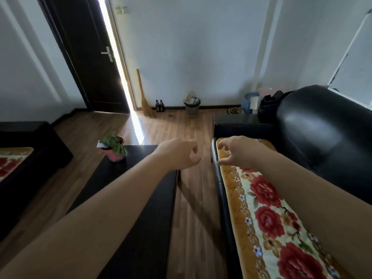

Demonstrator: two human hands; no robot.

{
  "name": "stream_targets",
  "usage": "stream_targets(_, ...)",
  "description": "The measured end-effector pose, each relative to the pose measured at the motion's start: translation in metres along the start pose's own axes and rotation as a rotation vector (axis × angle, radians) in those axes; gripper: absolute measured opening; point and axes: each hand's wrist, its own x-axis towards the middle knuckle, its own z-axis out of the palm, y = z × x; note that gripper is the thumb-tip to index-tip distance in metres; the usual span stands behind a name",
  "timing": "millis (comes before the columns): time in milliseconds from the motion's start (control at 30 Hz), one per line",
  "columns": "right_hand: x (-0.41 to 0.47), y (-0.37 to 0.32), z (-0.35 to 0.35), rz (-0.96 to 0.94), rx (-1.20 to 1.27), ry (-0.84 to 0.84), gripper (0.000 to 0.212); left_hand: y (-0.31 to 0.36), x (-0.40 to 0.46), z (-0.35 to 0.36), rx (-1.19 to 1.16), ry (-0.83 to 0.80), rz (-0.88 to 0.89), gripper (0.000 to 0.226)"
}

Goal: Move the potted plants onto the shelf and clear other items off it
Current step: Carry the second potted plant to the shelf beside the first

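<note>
Both of my arms reach forward, bare, and neither hand carries anything. My left hand [179,153] hangs over the far end of the black low table [145,208] with its fingers loosely curled and empty. My right hand [235,151] hovers over the near corner of the floral cushion [259,200], fingers also loosely bent and pinching nothing I can make out.

The potted plant [114,148], green leaves in a red pot, stands on the far left corner of the table, to the left of my left hand and apart from it. A white tag or card sticks out at its left side; I cannot read it.

To my right runs the black leather sofa [322,137] under the cushion, with a dark side table [237,119] beyond it. A dark bag [269,105] and a blue-and-white container [249,102] sit behind that, partly hidden. No shelf shows in my view.

Against the far white wall I see a straw broom [146,101], two dark bottles [159,106] and a mesh waste basket [192,106]. The dark door [94,63] stands ajar, with bright light through the gap. The floor is wood plank. Another dark seat [26,158] with a floral cushion is cut off at the left edge.
</note>
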Motion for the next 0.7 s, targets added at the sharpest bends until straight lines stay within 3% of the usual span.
stream_targets(267, 0.186, 0.039, -0.005, -0.121, -0.128, -0.008, 0.046, -0.087, 0.153, -0.005, 0.25, 0.007, 0.015, 0.041)
stream_targets(500, 0.354, 0.071, -0.02, -0.125, -0.189, -0.089, 0.045, -0.176, 0.303, -0.01, 0.248, 0.005, 0.033, 0.038)
stream_targets(700, 0.477, 0.108, -0.044, -0.164, -0.242, -0.046, 0.047, -0.226, 0.417, -0.02, 0.219, 0.005, 0.038, 0.037)
